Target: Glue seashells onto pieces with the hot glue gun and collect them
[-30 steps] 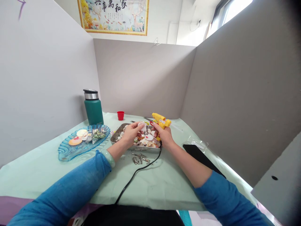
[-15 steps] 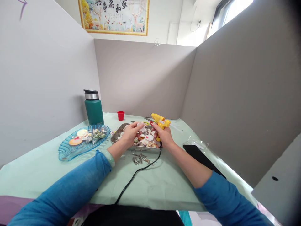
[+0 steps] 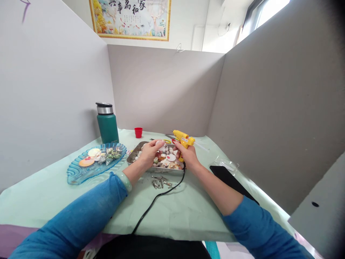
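Note:
My left hand [image 3: 150, 154] is closed on a whitish seashell [image 3: 161, 145], held over the metal tray [image 3: 132, 156]. My right hand [image 3: 188, 155] grips a yellow hot glue gun [image 3: 183, 138] by its handle. Its nozzle points up and to the left, beyond the tray, and a clear glue stick [image 3: 201, 146] juts from the rear. Many mixed shells [image 3: 167, 163] fill the tray beneath both hands. From the glue gun's handle a black cord [image 3: 156, 199] runs down to the near table edge. Several small metal clips [image 3: 161, 182] lie in front of the tray.
To the left, a blue glass dish [image 3: 77, 174] holds shells; a green bottle [image 3: 107, 126] stands behind it. A red cup [image 3: 138, 132] and scissors [image 3: 166, 141] are behind the tray. A black flat object [image 3: 233, 183] and clear plastic bag [image 3: 229, 165] lie at right. Grey partitions [image 3: 167, 90] surround the table.
The shell in my left hand has tilted slightly. My right hand and the glue gun have stayed almost in place.

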A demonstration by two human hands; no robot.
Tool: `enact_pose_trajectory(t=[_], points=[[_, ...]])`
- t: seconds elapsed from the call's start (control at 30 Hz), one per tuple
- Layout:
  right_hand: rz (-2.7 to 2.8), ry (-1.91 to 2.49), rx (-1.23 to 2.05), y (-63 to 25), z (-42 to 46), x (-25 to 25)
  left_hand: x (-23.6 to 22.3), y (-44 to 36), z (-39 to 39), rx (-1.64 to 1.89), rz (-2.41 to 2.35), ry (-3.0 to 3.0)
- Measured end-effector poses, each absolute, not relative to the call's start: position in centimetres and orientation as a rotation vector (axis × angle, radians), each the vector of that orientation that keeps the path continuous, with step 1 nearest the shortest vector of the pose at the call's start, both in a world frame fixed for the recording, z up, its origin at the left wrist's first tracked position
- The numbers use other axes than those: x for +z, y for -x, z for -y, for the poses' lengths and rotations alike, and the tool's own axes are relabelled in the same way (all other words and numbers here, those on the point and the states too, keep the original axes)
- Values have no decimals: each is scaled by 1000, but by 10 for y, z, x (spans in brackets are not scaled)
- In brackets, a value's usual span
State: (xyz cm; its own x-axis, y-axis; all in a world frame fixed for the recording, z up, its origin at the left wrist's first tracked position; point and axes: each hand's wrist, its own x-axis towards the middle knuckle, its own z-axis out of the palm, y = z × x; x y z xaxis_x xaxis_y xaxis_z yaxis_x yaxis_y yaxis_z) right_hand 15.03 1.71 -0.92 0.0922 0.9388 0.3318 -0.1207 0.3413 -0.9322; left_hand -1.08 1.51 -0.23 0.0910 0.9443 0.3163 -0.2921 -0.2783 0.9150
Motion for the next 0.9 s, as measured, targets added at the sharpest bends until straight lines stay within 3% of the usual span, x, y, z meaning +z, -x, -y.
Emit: enact_pose_trajectory(t=[0.9], points=[[1387,888,896,-150,-9,-6,-5,12,-18,1394,-726,-1263]])
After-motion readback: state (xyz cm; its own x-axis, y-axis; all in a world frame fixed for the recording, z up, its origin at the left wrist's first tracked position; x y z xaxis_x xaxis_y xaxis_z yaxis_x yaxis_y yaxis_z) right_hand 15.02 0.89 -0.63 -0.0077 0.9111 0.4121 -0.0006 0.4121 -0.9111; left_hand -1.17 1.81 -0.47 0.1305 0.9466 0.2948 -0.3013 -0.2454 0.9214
